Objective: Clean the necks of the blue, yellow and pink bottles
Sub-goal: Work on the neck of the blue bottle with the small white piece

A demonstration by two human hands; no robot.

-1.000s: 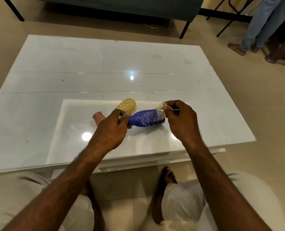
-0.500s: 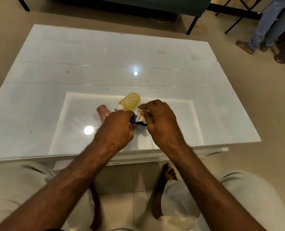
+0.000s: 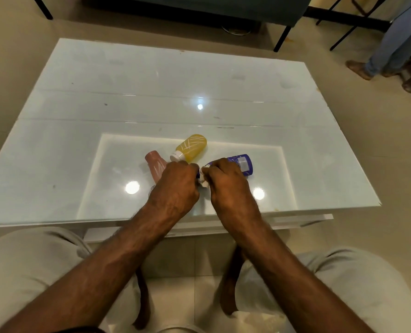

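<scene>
- The right hand (image 3: 226,181) curls closed over the blue bottle (image 3: 241,164), and a scrap of white cloth (image 3: 204,182) shows at its fingertips, pinched against what is probably the bottle's neck; the neck itself is hidden between the two hands.
- The left hand (image 3: 175,186) is closed just beside the right, knuckles nearly touching; what its fingers hold cannot be told, perhaps the neck end or the cap.
- Beyond the right fingers, the blue bottle's base sticks out away from the person; whether it rests on the glass or is held just above it cannot be told. On so smooth a top it could skid or twist if the wiping pushes harder than the grip holds.
- Just past the left knuckles lie the yellow bottle (image 3: 192,147) and the pink bottle (image 3: 155,165), both on their sides on the white glass table (image 3: 79,116). A wide wiping stroke or a shifting left hand could knock either and set it rolling.
- The cloth is small; it could slip free and leave part of the neck unwiped.
</scene>
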